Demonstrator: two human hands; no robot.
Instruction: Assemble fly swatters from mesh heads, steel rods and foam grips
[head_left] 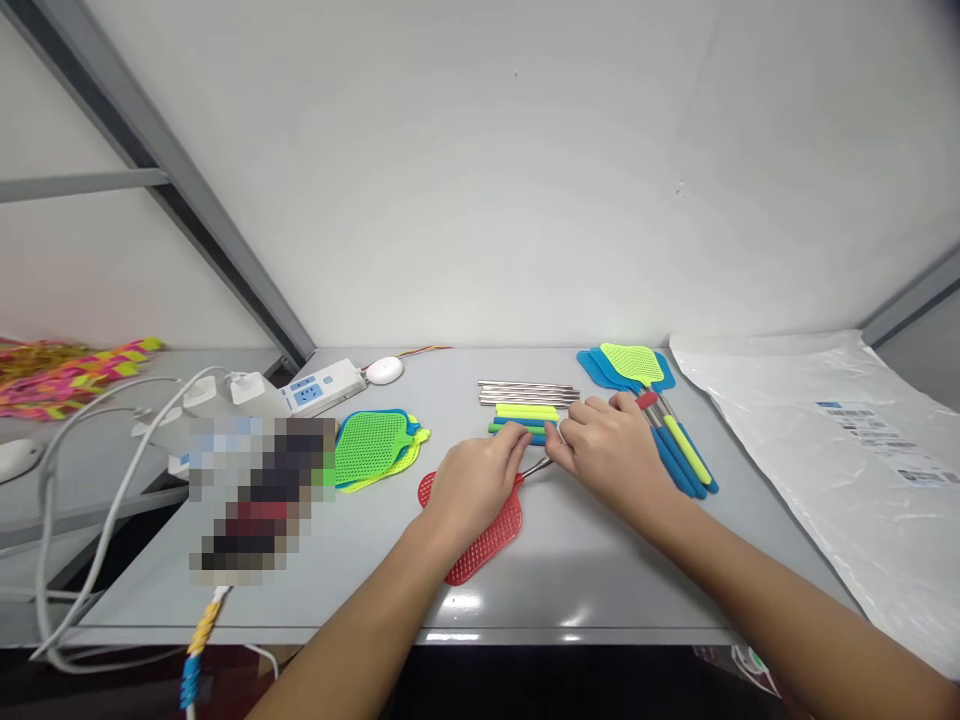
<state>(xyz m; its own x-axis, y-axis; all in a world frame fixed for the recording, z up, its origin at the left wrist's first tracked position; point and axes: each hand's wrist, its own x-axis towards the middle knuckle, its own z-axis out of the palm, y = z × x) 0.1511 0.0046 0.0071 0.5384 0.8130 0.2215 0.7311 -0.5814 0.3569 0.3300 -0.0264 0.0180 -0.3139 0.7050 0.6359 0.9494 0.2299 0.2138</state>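
Note:
A red fly swatter point(491, 538) lies slantwise on the grey table, its mesh head toward me. My left hand point(476, 480) is closed over the head near its neck, covering part of the mesh; its fingertips are partly hidden. From the neck a thin metal rod point(537, 467) runs up into my right hand point(611, 445). That hand is wrapped around the handle, whose red end point(646, 400) shows past the knuckles. Just beyond both hands lie yellow-green handle grips point(525, 411) and blue and green ones, with a row of metal rods point(529, 392) behind them.
Loose green, blue and yellow swatter heads point(371, 447) are stacked at left. Fly swatters with handles point(682, 455) lie at right, beside a white plastic package point(795, 430). A power strip point(322, 388), a white round device point(384, 370), cables and a blurred-out object point(259, 500) occupy the left side.

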